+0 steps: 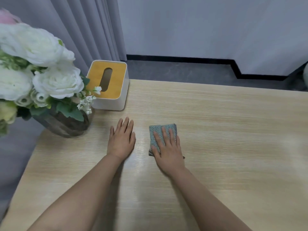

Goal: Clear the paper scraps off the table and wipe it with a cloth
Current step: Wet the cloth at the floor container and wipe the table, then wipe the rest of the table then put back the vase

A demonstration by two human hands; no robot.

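Note:
A folded grey-green cloth (156,132) lies flat on the light wooden table (225,130), near its middle. My right hand (168,150) presses down on the cloth with straight fingers, covering its near right part. My left hand (121,139) rests flat on the bare tabletop a short way left of the cloth, fingers straight and together. No paper scraps show on the table.
A white tissue box with a yellow wooden lid (109,84) stands at the table's far left. A glass vase of white flowers (50,84) sits left of my left hand. Grey curtains and floor lie beyond the far edge.

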